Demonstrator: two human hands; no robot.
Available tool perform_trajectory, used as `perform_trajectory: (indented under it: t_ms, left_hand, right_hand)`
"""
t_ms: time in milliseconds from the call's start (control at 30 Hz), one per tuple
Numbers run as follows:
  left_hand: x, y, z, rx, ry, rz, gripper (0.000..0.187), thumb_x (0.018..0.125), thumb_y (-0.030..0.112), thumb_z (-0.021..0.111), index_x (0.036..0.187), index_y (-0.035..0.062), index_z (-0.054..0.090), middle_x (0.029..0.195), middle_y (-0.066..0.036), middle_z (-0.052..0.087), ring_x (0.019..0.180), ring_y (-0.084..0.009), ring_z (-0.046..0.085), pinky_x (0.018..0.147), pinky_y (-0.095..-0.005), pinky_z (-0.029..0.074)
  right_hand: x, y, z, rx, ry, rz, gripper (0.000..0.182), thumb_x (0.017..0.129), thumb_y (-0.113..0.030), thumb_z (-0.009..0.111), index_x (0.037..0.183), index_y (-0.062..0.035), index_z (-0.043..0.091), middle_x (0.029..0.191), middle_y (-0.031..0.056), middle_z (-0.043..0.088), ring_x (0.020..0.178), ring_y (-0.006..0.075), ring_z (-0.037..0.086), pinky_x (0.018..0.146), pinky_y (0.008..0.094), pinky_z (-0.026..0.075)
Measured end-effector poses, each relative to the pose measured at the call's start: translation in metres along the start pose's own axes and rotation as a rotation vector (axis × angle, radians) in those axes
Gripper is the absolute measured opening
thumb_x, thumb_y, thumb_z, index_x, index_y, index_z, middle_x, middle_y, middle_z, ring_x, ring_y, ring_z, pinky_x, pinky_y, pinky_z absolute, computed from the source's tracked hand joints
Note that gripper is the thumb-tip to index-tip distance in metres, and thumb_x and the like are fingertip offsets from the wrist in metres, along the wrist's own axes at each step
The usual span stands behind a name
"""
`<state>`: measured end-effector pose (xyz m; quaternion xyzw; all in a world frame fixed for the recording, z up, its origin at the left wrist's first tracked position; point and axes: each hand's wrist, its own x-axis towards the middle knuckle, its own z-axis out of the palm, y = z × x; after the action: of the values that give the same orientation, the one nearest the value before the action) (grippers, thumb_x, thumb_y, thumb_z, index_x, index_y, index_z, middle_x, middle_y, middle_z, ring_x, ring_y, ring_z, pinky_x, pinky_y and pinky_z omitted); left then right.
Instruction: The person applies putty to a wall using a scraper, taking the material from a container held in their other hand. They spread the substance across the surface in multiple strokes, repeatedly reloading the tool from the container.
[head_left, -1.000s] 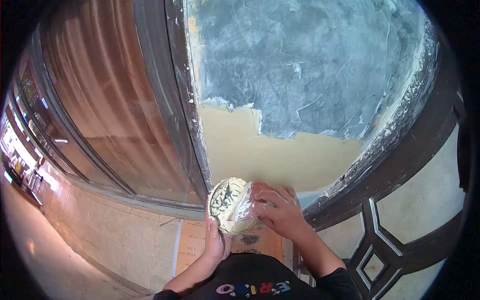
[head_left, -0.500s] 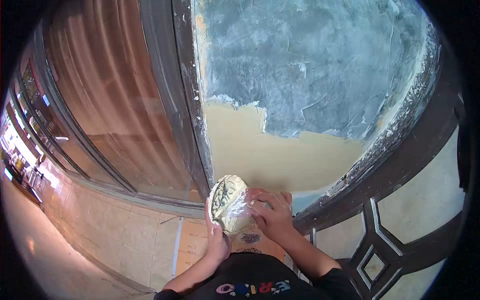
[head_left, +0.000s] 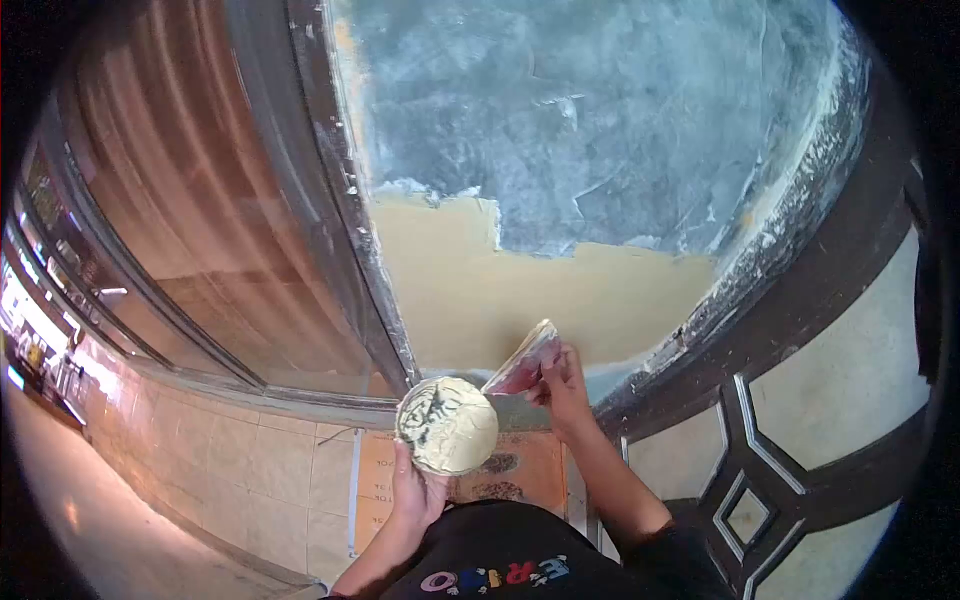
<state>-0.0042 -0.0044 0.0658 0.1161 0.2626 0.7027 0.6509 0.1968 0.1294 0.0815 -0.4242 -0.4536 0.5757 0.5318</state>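
Note:
My left hand [head_left: 416,490] is closed around the lower left rim of a round dish [head_left: 462,424]. Thick cream putty covers the dish, with dark streaked patches showing through on its left side. In my right hand [head_left: 563,383] is a reddish putty scraper [head_left: 528,366], held at a slant with cream putty along its upper edge. The scraper is just up and right of the dish, in front of the wall's lower part. Fresh-looking beige putty [head_left: 450,300] coats that lower part, below a rough blue-grey surface [head_left: 560,130].
A dark door frame [head_left: 310,170] with glass and a brown curtain [head_left: 170,150] runs along the left. Dark wooden panelling [head_left: 770,440] with pale insets curves along the right. An orange printed sheet [head_left: 540,470] lies on the tiled floor [head_left: 270,460] below my hands.
My right hand has lifted the scraper off the dish and moved it up and right toward the wall. The dish now lies flatter and faces me more.

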Motion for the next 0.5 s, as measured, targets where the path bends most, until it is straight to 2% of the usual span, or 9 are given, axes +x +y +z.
perform_trajectory:
  t_ms: [67, 100, 167, 200, 267, 367, 500]
  left_hand:
    - [-0.004, 0.004, -0.003, -0.006, 0.03, -0.031, 0.06, 0.1, 0.047, 0.031, 0.144, 0.0056, 0.03, 0.146, -0.015, 0.039, 0.132, -0.0297, 0.041, 0.11, -0.0456, 0.035]
    - [-0.004, 0.003, -0.012, -0.013, 0.06, -0.037, 0.059, 0.1, 0.047, 0.032, 0.143, 0.0068, 0.032, 0.145, -0.014, 0.04, 0.132, -0.0298, 0.042, 0.11, -0.0461, 0.035]
    - [-0.004, 0.005, -0.026, -0.016, 0.079, -0.021, 0.059, 0.1, 0.047, 0.033, 0.143, 0.0069, 0.033, 0.144, -0.014, 0.041, 0.131, -0.0295, 0.042, 0.11, -0.0458, 0.036]
    - [-0.004, 0.006, -0.031, -0.029, 0.104, 0.015, 0.058, 0.1, 0.047, 0.034, 0.142, 0.007, 0.034, 0.144, -0.014, 0.042, 0.131, -0.0292, 0.043, 0.11, -0.0454, 0.036]
    - [-0.008, 0.01, -0.038, -0.006, 0.123, 0.003, 0.057, 0.1, 0.046, 0.034, 0.142, 0.0072, 0.035, 0.143, -0.013, 0.042, 0.131, -0.0289, 0.043, 0.109, -0.0449, 0.036]
    - [-0.013, 0.01, -0.038, 0.033, 0.141, 0.018, 0.054, 0.101, 0.043, 0.034, 0.141, 0.0074, 0.037, 0.142, -0.013, 0.044, 0.13, -0.0281, 0.045, 0.108, -0.0443, 0.039]
    - [-0.015, 0.009, -0.042, 0.021, 0.175, 0.004, 0.053, 0.101, 0.042, 0.035, 0.141, 0.0075, 0.037, 0.142, -0.012, 0.043, 0.129, -0.0279, 0.045, 0.106, -0.0449, 0.041]
  right_hand:
    - [0.004, 0.037, -0.016, 0.176, 0.074, 0.188, 0.033, 0.099, -0.023, 0.049, 0.127, -0.0102, 0.037, 0.088, 0.0056, 0.052, 0.058, 0.0141, 0.056, 0.05, 0.0294, 0.049]
    - [0.006, 0.067, -0.03, 0.183, 0.095, 0.191, 0.033, 0.099, -0.023, 0.049, 0.127, -0.0102, 0.037, 0.088, 0.0056, 0.052, 0.058, 0.0141, 0.056, 0.05, 0.0294, 0.049]
    - [0.008, 0.138, -0.069, 0.391, 0.135, 0.43, 0.023, 0.097, -0.027, 0.051, 0.117, -0.0225, 0.04, 0.092, 0.004, 0.054, 0.056, 0.0167, 0.056, 0.045, 0.0286, 0.046]
    - [0.003, 0.173, -0.091, 0.399, 0.152, 0.426, 0.023, 0.097, -0.027, 0.051, 0.117, -0.0225, 0.04, 0.092, 0.004, 0.054, 0.056, 0.0167, 0.056, 0.045, 0.0286, 0.046]
    - [-0.012, 0.225, -0.123, 0.175, 0.3, 0.68, 0.029, 0.096, -0.027, 0.052, 0.122, -0.0241, 0.038, 0.093, 0.0066, 0.053, 0.053, 0.0184, 0.055, 0.045, 0.0282, 0.047]
    - [-0.039, 0.222, -0.12, 0.13, 0.443, 0.79, 0.033, 0.096, -0.028, 0.053, 0.124, -0.0232, 0.036, 0.094, 0.0086, 0.054, 0.056, 0.0186, 0.057, 0.045, 0.0281, 0.047]
    - [-0.042, 0.234, -0.131, 0.153, 0.455, 0.743, 0.038, 0.095, -0.025, 0.056, 0.126, -0.019, 0.034, 0.096, 0.0098, 0.055, 0.057, 0.0175, 0.059, 0.043, 0.0285, 0.047]
